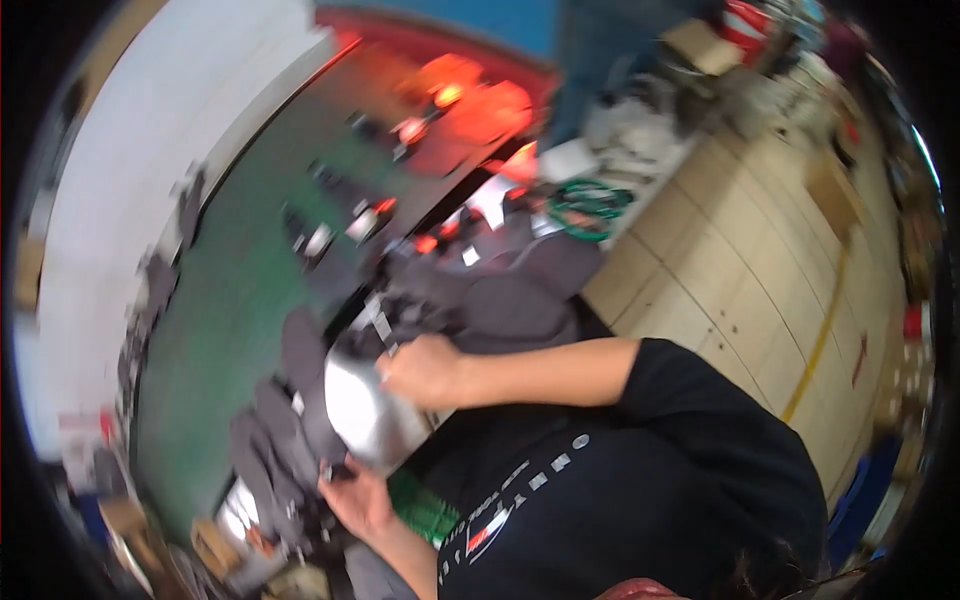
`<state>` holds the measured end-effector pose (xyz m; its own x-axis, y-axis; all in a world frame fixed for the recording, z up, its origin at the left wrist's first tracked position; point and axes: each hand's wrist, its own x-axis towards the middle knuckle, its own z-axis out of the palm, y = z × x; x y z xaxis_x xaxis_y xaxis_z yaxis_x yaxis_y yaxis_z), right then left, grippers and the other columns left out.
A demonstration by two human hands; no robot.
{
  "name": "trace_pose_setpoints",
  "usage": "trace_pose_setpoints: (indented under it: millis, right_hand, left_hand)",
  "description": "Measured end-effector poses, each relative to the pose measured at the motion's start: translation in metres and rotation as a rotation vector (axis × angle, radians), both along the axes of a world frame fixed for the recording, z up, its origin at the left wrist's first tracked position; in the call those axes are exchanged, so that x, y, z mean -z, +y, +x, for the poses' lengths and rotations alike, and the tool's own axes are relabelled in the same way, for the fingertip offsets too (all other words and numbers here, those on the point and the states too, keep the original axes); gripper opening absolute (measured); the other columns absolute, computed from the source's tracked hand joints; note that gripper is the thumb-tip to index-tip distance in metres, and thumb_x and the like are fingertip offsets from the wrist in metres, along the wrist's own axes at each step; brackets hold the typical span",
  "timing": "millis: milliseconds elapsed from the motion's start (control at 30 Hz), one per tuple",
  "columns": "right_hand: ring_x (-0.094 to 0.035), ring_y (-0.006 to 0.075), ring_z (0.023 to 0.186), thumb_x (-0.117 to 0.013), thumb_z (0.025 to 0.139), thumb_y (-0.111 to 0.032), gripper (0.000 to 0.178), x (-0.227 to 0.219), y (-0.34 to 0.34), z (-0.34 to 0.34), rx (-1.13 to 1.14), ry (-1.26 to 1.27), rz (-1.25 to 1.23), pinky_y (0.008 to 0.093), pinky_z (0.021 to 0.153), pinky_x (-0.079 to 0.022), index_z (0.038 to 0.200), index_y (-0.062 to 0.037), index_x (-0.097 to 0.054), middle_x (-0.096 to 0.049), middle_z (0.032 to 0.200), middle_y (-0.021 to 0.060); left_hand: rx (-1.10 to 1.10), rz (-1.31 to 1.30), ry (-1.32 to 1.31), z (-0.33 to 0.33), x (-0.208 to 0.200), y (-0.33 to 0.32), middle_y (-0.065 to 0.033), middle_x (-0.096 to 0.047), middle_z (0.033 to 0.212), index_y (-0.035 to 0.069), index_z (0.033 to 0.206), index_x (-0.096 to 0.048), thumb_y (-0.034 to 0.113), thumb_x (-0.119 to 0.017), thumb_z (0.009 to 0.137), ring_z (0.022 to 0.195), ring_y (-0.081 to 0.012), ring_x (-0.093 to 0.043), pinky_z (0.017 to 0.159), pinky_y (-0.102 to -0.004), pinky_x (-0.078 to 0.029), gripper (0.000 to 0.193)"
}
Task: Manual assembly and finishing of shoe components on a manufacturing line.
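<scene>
Silver plate (362,408) sits between the two hands, by the near edge of the green worktable (245,265), close in front of the person's dark shirt (640,480). It should handle as a stiff, smooth piece, probably metal, with some weight for its size and little give; its polished face would likely slip under bare fingers, so the rim, taken at two opposite sides, seems the surer hold. It looks bright and mirror-like, broad and rounded in outline, with a white glare across its middle and duller grey toward its lower end. The right hand (425,372) is bunched, fingers curled in, at the plate's upper right side; the left hand (362,503) lies at the lower end, partly cupped, its fingers drawn in near the rim. Motion blurs both, so I cannot tell whether either truly grips the plate or pinches some small part beside it. Dark grey pads (305,355), soft-looking, lie just left of the plate along the table's near edge, and a larger grey pad (510,305) lies beyond the right hand, toward the table's right edge.
</scene>
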<state>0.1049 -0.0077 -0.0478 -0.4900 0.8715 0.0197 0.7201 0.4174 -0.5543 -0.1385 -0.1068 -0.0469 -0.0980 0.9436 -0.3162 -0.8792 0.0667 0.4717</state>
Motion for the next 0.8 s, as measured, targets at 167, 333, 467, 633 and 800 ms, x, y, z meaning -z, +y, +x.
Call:
trace_pose_setpoints:
  millis: [167,333,467,633,800]
  right_hand:
    - [-0.062,0.0366,0.064,-0.063,0.082,-0.017,0.016,-0.009,-0.022,0.038,0.176,0.686,-0.133,0.0456,0.056,-0.044,0.089,-0.0057,-0.054,-0.061,0.065,0.0156]
    - [-0.062,0.0371,0.069,-0.058,0.086,-0.012,0.038,-0.039,-0.059,0.069,0.264,0.729,-0.213,0.0444,0.062,-0.046,0.121,-0.0078,-0.044,-0.062,0.073,0.0158]
    - [-0.063,0.0372,0.073,-0.054,0.085,-0.006,0.053,-0.045,-0.065,0.08,0.214,0.892,-0.109,0.0458,0.066,-0.046,0.137,-0.0113,-0.043,-0.062,0.08,0.0197]
    - [-0.065,0.0236,0.091,-0.055,0.088,-0.005,0.047,-0.05,-0.064,0.067,-0.124,0.998,-0.16,0.0339,0.081,-0.048,0.134,-0.0091,-0.05,-0.065,0.095,0.0132]
    - [-0.061,0.0113,0.065,-0.054,0.088,-0.003,0.05,-0.066,-0.07,0.081,0.097,0.845,-0.472,0.0285,0.065,-0.05,0.137,-0.0037,-0.044,-0.068,0.101,0.0133]
  left_hand:
    - [0.026,-0.008,-0.285,0.01,-0.009,0.022,-0.009,-0.07,0.099,0.001,0.095,-0.067,0.016,-0.061,0.089,0.074,-0.0129,-0.066,0.077,-0.0281,-0.058,0.017]
    - [0.029,-0.087,-0.39,0.031,-0.034,0.04,-0.004,-0.069,0.104,0.005,0.102,-0.066,0.016,-0.061,0.089,0.09,-0.0106,-0.064,0.073,-0.0251,-0.056,0.018]
    - [0.16,0.056,-0.365,0.049,-0.043,0.046,-0.0047,-0.067,0.107,0.007,0.109,-0.064,0.015,-0.064,0.088,0.101,-0.019,-0.063,0.065,-0.0253,-0.053,0.022]
    - [0.452,0.128,-0.402,0.073,-0.045,0.051,-0.0023,-0.068,0.101,0.011,0.102,-0.066,0.02,-0.072,0.082,0.091,-0.0186,-0.064,0.051,-0.0205,-0.042,0.023]
    - [0.355,-0.129,-0.42,0.146,-0.054,0.062,-0.0026,-0.068,0.092,0.012,0.099,-0.063,0.025,-0.065,0.084,0.062,-0.0092,-0.056,0.041,-0.0216,-0.031,0.02]
